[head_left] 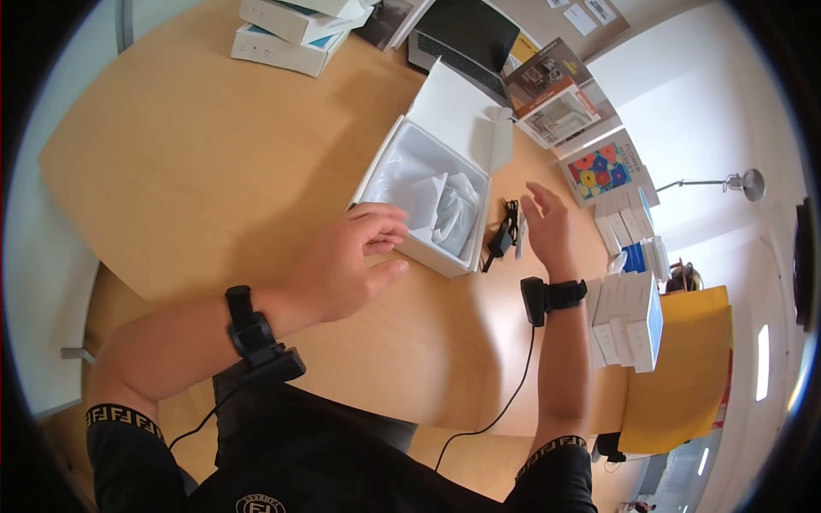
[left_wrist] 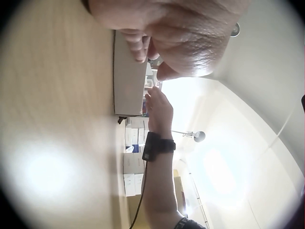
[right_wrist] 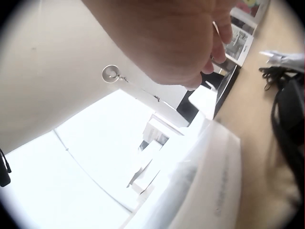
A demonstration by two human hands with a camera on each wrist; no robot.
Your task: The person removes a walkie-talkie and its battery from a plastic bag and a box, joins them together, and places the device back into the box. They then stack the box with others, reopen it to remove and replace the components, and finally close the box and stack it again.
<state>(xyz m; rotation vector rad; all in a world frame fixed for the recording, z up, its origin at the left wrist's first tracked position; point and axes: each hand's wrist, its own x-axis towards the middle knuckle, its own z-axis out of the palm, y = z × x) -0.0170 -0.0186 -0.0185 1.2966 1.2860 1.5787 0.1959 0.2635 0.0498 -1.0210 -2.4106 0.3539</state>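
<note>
An open white box (head_left: 440,256) sits on the table, its lid tipped back toward the laptop. Inside it lie clear plastic wrap and a white plastic bag (head_left: 456,209). My left hand (head_left: 357,261) is at the box's near left corner, fingers loosely bent and overlapping the rim in the head view. My right hand (head_left: 550,229) hovers to the right of the box with fingers extended, holding nothing. Between that hand and the box lies a black power adapter (head_left: 501,245) with a coiled cable (head_left: 511,214). In the right wrist view the adapter and box side flank the hand.
Behind the box stands an open laptop (head_left: 462,51). Magazines (head_left: 556,107) and a flower-print book (head_left: 605,171) lean along the right side. Stacked white boxes (head_left: 629,321) stand at the right edge, more white boxes (head_left: 286,50) at the back left. A lamp (head_left: 751,184) is farther right.
</note>
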